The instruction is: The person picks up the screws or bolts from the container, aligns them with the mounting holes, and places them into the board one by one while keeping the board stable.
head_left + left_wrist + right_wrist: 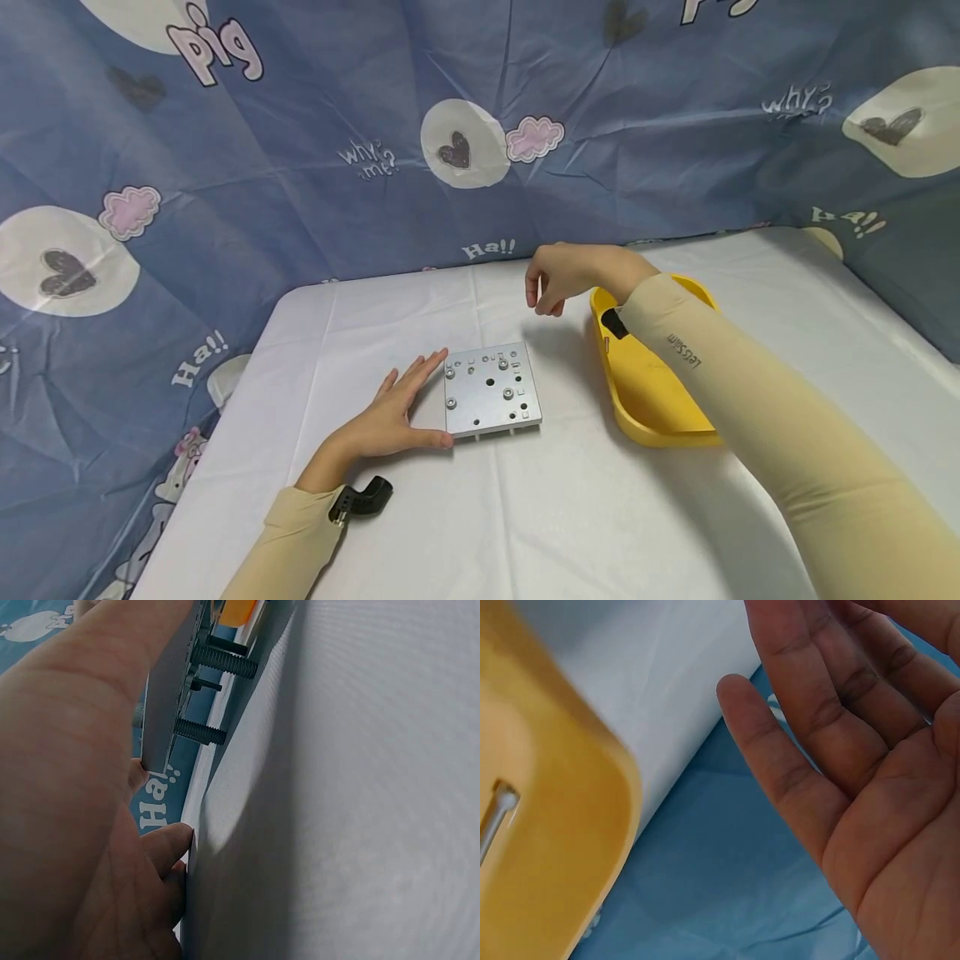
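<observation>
The left hand (pixel 390 417) lies flat on the white table (pixel 570 517), fingers straight and together, its fingertips and thumb pressed against the left edge of a square grey metal plate (pixel 491 390), apparently to brace it so it does not slide. The left wrist view shows that same edge close up, with the thumb (pixel 169 844) against it and dark threaded screws (pixel 223 664) standing out from the plate. The plate sits flat near the middle of the table, dotted with holes and a few small fittings. The right hand (pixel 558 279) hovers above the table at about one o'clock from the plate, well clear of it, fingers loosely curled downward; the right wrist view shows its palm (pixel 900 847) empty, fingers relaxed, holding nothing. Just beside that hand, at three o'clock from the plate, lies a yellow tray (pixel 645 408), partly covered by the right forearm in its beige sleeve (pixel 750 400); placed there, the tray is within easy reach of the right hand. Inside the tray a thin metal pin (pixel 495 821) is visible. A blue patterned cloth (pixel 300 167) with hearts, clouds and words hangs behind and around the table, from nine o'clock round to three.
</observation>
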Demonstrator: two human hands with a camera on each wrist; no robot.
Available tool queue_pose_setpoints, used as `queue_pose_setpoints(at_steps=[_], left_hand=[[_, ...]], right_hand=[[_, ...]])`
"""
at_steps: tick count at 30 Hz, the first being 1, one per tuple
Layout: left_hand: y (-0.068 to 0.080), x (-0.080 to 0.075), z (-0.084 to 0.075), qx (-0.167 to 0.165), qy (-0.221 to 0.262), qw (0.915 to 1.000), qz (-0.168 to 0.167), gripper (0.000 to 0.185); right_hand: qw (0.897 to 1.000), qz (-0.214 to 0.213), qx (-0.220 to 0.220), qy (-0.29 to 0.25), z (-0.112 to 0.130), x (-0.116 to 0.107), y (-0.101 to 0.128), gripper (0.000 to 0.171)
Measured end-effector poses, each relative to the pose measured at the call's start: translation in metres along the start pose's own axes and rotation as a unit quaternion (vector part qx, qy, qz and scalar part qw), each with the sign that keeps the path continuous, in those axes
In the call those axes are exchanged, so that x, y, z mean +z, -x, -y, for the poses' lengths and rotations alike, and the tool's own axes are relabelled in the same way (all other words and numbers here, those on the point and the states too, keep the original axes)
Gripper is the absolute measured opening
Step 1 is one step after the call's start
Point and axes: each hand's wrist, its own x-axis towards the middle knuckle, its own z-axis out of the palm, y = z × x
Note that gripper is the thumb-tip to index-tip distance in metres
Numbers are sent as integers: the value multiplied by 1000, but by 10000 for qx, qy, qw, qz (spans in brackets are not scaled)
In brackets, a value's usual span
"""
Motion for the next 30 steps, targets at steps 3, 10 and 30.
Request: queue_pose_setpoints(at_steps=[3,10,30], left_hand=[[0,-2,-5,-159,-42,9998,96,126],[0,0,-7,-192,-79,9997,91,126],[3,1,-10,-256,-97,9996,105,125]], right_hand=[[10000,-13,83,-40,-6,-2,4,6],[9997,-103,179,-133,-26,-6,17,5],[9950,148,369,-916,-75,0,49,17]])
